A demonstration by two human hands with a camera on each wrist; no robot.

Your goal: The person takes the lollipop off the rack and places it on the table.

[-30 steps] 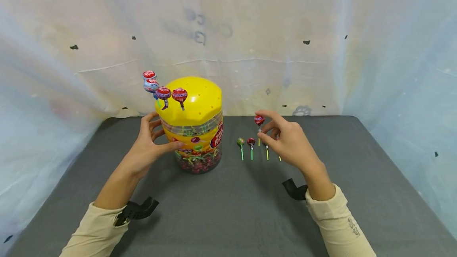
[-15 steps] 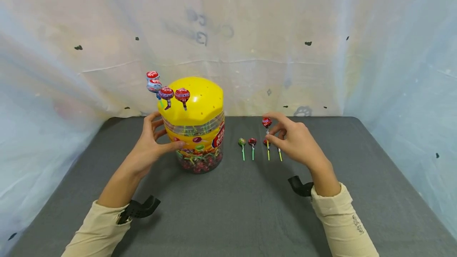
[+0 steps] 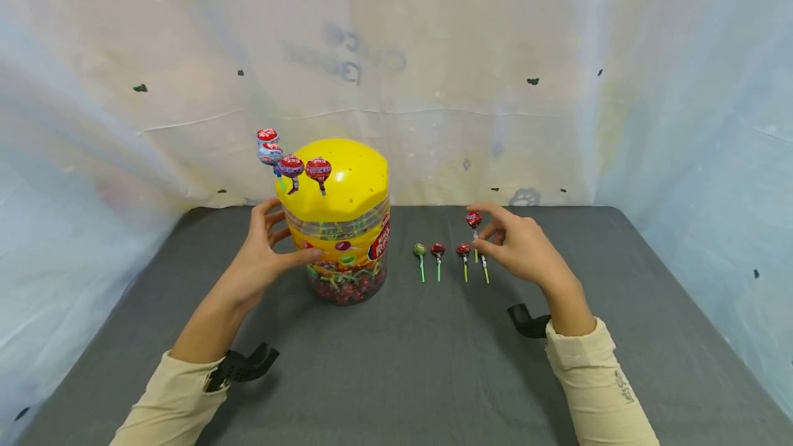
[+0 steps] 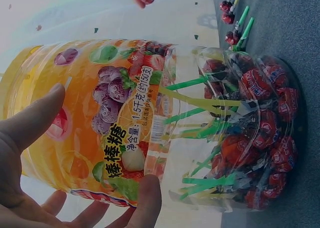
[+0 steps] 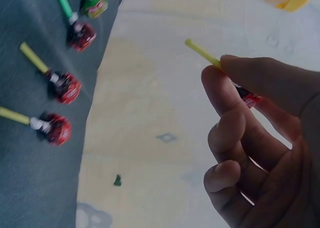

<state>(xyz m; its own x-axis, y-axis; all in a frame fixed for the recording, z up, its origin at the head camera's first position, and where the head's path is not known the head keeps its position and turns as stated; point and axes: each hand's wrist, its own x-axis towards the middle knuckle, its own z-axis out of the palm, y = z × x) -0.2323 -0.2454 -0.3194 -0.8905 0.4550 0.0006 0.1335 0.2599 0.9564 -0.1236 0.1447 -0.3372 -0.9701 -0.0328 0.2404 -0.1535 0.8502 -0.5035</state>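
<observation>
A large clear candy jar [image 3: 347, 263] with a yellow lid [image 3: 359, 181] stands on the table. My left hand [image 3: 263, 253] holds it around its left side, thumb across the front label and fingers behind. In the left wrist view, red-wrapped lollipops [image 4: 260, 85] fill the jar's bottom. My right hand [image 3: 520, 243] pinches a red-wrapped lollipop [image 3: 473, 219] by its yellow stick [image 5: 202, 52], head up, above the table. Below and left of it lie a green lollipop [image 3: 420, 250], a dark red lollipop [image 3: 438, 251] and two yellow-stick lollipops [image 3: 463, 251], one partly covered by the hand.
Several lollipops [image 3: 319, 169] in red, purple and blue wrappers stand up along the lid's left side, which is dotted with small holes. The grey table [image 3: 396, 370] ends at a pale hanging sheet [image 3: 495, 33] behind and at both sides.
My right hand has shifted to the right with the lollipop, from above the middle of the row to its right end. The left hand stays on the jar.
</observation>
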